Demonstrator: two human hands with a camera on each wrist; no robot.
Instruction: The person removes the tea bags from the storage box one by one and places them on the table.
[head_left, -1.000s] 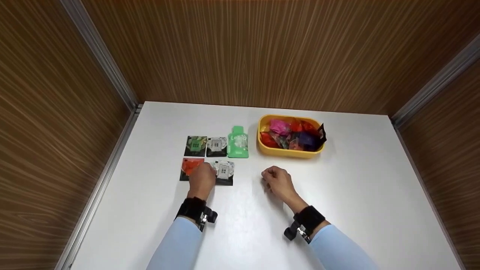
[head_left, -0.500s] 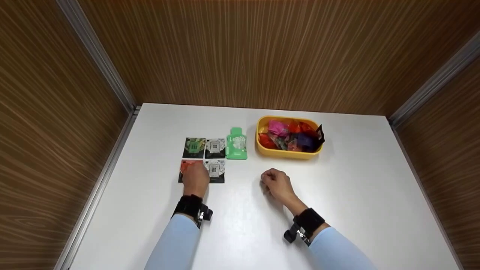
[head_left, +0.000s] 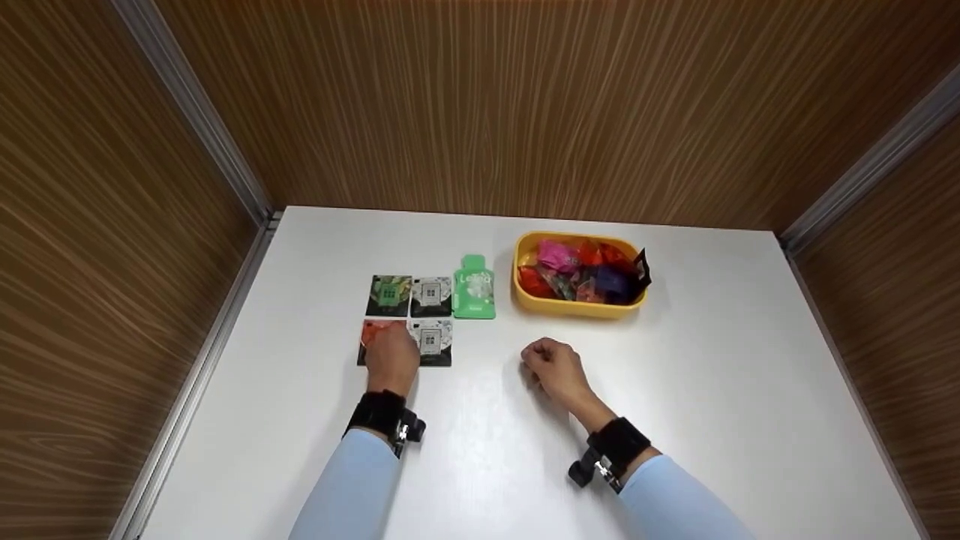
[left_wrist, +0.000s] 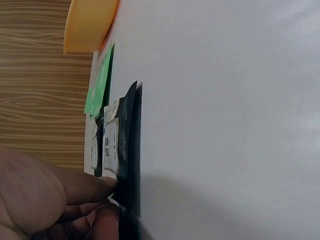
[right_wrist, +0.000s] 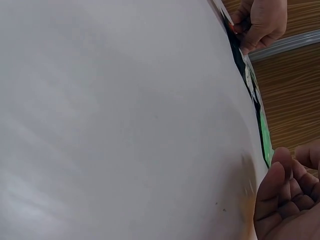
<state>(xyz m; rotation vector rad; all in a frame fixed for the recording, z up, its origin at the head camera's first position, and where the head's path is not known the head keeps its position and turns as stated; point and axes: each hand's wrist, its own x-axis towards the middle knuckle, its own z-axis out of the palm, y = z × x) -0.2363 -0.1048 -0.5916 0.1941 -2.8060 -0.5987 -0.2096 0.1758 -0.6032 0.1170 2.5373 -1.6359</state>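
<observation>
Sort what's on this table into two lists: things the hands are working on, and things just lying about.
In hand:
left hand, resting on the red sachet
white-and-black sachet beside it, at the fingertips

Lying about:
green-and-black sachet
second white sachet
green pouch
yellow tub of mixed packets
right hand, curled, holding nothing

head view above white table (head_left: 712,360), wrist views skimming it — close, sideways
</observation>
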